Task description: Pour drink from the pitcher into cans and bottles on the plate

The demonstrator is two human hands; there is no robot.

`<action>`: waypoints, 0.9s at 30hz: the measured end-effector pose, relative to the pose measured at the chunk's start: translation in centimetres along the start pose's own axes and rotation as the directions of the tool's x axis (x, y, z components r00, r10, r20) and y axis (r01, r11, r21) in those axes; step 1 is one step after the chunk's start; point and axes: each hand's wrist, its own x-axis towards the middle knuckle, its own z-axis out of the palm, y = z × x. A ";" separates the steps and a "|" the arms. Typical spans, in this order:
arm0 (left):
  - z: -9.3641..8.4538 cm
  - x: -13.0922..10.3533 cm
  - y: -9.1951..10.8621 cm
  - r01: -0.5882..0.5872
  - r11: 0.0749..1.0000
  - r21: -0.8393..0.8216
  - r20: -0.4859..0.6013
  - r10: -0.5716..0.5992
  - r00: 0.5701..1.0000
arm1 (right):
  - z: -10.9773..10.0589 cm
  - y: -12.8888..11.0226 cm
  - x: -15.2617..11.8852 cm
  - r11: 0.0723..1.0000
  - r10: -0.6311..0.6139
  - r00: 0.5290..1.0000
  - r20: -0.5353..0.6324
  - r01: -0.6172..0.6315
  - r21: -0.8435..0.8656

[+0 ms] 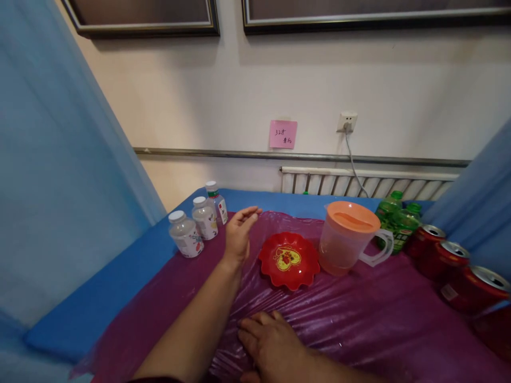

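Observation:
My left hand (238,234) is raised over the purple plastic sheet (179,298), left of a scalloped red plate (289,260) with a yellow design. Its fingers stretch out, with nothing held. Nearer to me, my right hand (271,340) lies palm down on the sheet, fingers spread and nothing held. Just right of the plate stands a clear pitcher (339,247) with an orange lid, upright, its handle pointing right; neither hand touches it. Beyond my left hand, to the left, three clear bottles with white caps stand in a row: two wide ones (187,236) (205,219) and a slimmer one (216,203).
Green bottles (403,223) and several red cans (443,259) line the right side. The blue tabletop (96,287) shows at the left and back. Blue curtains (67,159) hang on both sides. Behind are a radiator (383,183), a rail and a socket (347,122) with a cable.

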 end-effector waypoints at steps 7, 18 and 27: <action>0.2 1.4 3.2 0.202 0.949 -0.241 0.055 -0.195 0.979 | -0.2 -0.5 0.3 0.999 0.028 1.000 -0.006 -0.028 -0.035; -2.9 -1.0 4.3 0.081 0.986 0.149 0.007 -0.083 0.996 | -0.7 -0.7 -0.1 0.991 0.060 0.998 0.017 -0.062 0.115; -13.4 -0.7 2.2 0.198 0.538 0.820 -0.455 0.401 0.795 | -4.5 -0.6 -1.9 0.940 0.050 0.996 0.070 -0.071 0.334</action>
